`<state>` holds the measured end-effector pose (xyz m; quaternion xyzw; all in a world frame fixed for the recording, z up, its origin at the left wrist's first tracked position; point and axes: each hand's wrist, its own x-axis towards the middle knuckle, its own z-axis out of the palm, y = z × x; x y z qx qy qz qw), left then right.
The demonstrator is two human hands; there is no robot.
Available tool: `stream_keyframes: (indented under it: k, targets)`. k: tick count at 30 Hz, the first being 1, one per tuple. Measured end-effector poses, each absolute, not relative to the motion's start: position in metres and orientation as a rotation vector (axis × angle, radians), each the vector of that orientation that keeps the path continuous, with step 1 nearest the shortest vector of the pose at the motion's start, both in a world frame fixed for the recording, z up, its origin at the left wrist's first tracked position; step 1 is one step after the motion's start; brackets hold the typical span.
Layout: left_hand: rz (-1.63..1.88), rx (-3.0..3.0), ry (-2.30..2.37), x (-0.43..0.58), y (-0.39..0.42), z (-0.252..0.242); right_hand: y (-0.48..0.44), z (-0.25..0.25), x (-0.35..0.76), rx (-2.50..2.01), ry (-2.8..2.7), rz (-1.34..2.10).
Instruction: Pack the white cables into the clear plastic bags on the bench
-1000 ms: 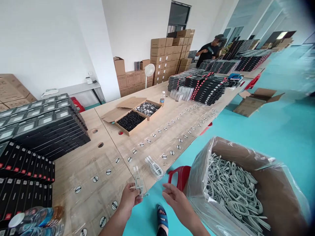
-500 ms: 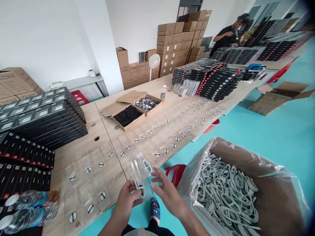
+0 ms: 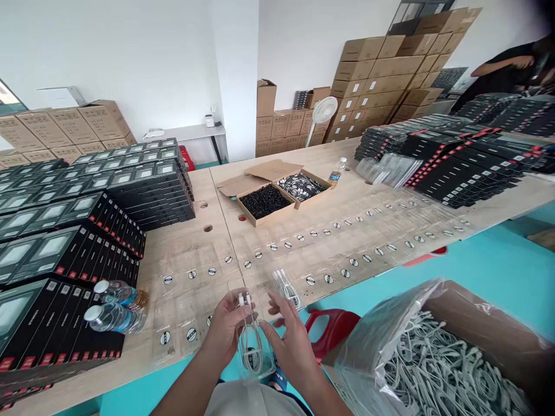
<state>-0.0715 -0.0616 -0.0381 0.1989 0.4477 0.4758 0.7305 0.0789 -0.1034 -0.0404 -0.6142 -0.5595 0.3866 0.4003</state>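
While the left hand [image 3: 227,321] holds one cable [image 3: 248,342], another [image 3: 287,288] lies near.

I watch the bare left hand [image 3: 228,320] grip a looped white cable [image 3: 250,349] with clear plastic film [image 3: 267,367] around it, the bare right hand [image 3: 295,341] half-open just beside. I see another looped white cable [image 3: 286,287] on the pale wooden table [image 3: 206,192], left of a brown, plastic-lined carton [image 3: 481,312].

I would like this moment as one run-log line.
left hand: holds cable bundle | right hand: open, near it | second bundle: on table
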Motion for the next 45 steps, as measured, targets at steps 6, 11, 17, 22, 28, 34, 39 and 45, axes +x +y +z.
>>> stream_keyframes:
  k: [6, 11, 17, 22, 28, 34, 39, 45]
  targets:
    - [0.971, 0.485, 0.980, -0.086, -0.064, -0.043, -0.090, -0.043, 0.065, -1.378, -1.859, 0.488]
    - [0.850, 0.444, 0.903, -0.095, -0.064, -0.050, -0.089, -0.057, 0.062, -1.287, -1.928, 0.468]
    - [0.734, 0.403, 0.775, -0.095, -0.064, -0.051, -0.094, -0.031, 0.073, -1.341, -1.910, 0.686]
    - [0.660, 0.463, 0.799, -0.090, -0.066, -0.051, -0.096, -0.012, 0.087, -1.431, -1.992, 0.736]
    - [0.592, 0.758, 0.838, -0.086, -0.073, -0.052, -0.093, 0.003, 0.098, -1.407, -2.097, 0.728]
    - [0.536, 0.822, 0.850, -0.079, -0.071, -0.039, -0.077, 0.013, 0.109, -0.973, -2.662, 0.147]
    - [0.526, 0.864, 0.897, -0.077, -0.072, -0.033, -0.067, 0.015, 0.120, -0.712, -2.871, -0.226]
    - [0.654, 1.151, 1.107, -0.073, -0.066, -0.041, -0.070, -0.001, 0.113, -1.604, -2.279, 1.059]
